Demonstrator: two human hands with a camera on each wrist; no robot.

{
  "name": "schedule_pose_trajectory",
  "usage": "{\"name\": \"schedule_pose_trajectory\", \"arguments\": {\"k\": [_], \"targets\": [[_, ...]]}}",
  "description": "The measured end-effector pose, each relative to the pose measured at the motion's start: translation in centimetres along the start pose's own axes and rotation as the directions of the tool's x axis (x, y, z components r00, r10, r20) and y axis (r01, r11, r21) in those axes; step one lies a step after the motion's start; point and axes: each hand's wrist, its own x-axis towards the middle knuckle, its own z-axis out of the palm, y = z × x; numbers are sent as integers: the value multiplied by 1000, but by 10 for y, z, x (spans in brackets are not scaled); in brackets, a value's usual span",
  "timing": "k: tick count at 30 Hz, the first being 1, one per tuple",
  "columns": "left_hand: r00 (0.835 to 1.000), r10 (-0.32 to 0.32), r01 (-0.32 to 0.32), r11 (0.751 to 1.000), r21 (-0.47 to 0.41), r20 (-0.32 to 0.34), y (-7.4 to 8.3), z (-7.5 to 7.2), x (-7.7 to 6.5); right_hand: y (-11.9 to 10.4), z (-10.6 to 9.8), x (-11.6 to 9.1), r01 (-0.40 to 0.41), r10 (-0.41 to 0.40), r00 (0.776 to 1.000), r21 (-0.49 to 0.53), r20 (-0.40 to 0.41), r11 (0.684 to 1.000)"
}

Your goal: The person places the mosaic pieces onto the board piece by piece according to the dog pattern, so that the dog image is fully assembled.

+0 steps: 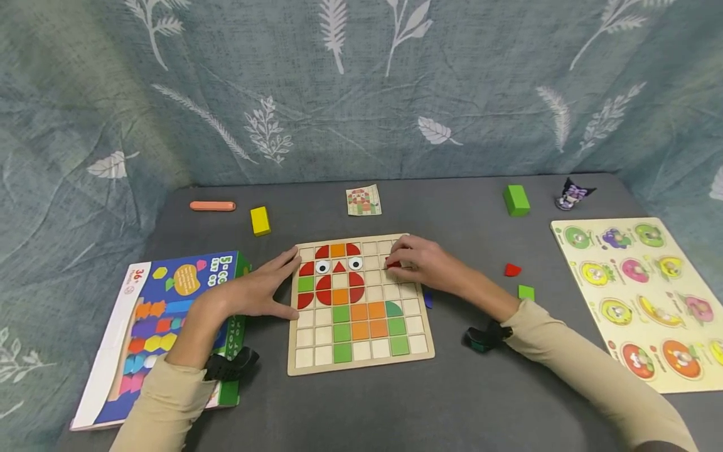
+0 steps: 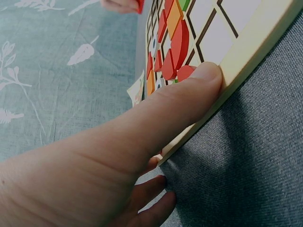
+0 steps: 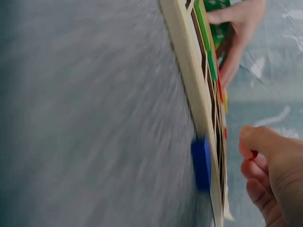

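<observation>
A wooden grid board lies on the table, with red, orange and green pieces and two round eye pieces set in its cells. My left hand rests along the board's left edge with fingers spread. In the left wrist view, its thumb lies on the wooden rim. My right hand is over the board's upper right cells, pinching a small red piece between thumb and fingers. In the right wrist view, the fingers hide most of that piece. A blue piece lies against the board's right edge.
Left of the board is a colourful toy box. Behind it lie a picture card, a yellow block and an orange stick. Rightward are a green block, red piece, green square, figurine and fruit puzzle.
</observation>
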Motion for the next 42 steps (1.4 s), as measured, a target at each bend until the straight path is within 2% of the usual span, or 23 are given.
{"name": "schedule_pose_trajectory", "arguments": {"k": [7,22,30,37,42], "targets": [[1000,16,-16,1000,6,-13,4,-3,2,-7,11,21,-24,24,998,-3,50,1000],[1000,11,-11,1000,-3,5,2,-2,2,-11,21,37,-34,40,996,-73,80,997],[1000,14,-14,1000,-8,3,2,0,0,-13,25,40,-46,52,995,-66,90,997],[1000,15,-15,1000,3,-3,1,0,0,-14,23,39,-21,38,990,-122,135,992],[1000,12,-12,1000,-1,-5,-1,1,-1,-14,17,34,-30,45,980,-80,196,996]]}}
